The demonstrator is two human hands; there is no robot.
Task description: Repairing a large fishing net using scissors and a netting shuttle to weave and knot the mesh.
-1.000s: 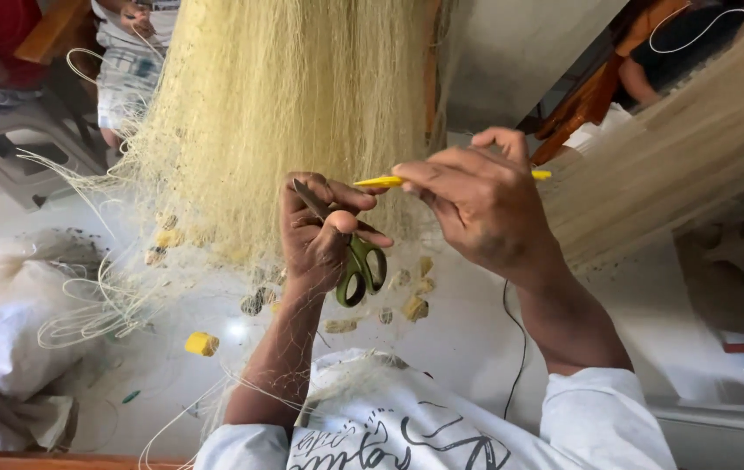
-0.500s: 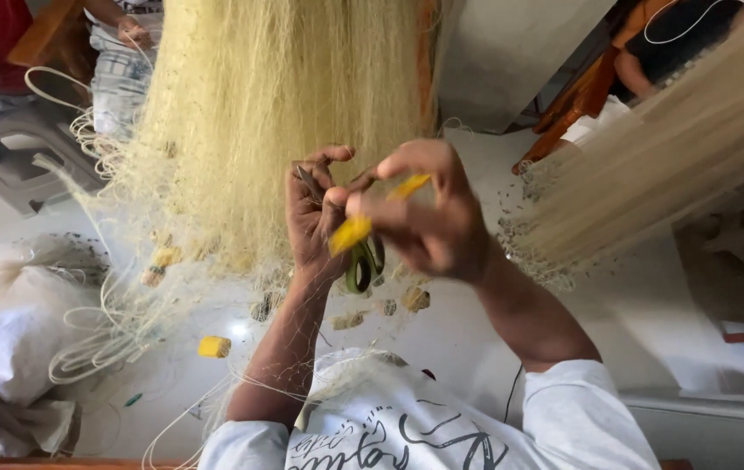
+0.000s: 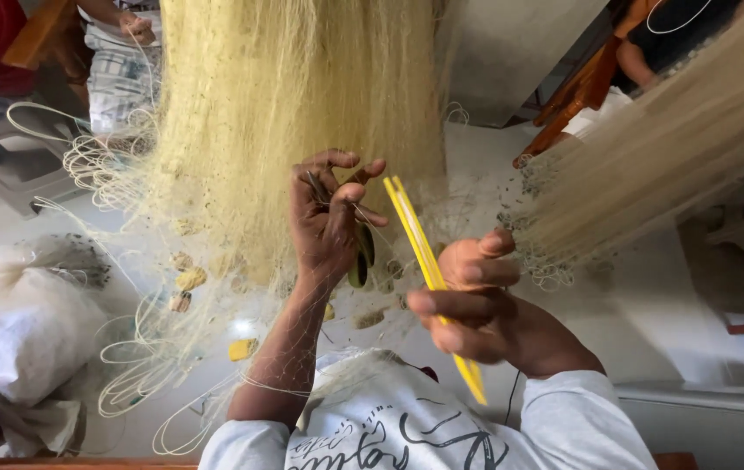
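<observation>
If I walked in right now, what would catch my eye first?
A great curtain of pale yellow fishing net hangs down the middle, filling the top of the view. In front of it, the right hand grips a long yellow netting needle, while the left hand pinches the mesh with small scissors hanging from it. A second bundle of net slants across the right.

Net (image 3: 302, 96) behind hands, sack (image 3: 15, 339) left

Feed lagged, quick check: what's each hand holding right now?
Left hand: closed on scissors and net.
Right hand: closed on yellow netting needle.
</observation>
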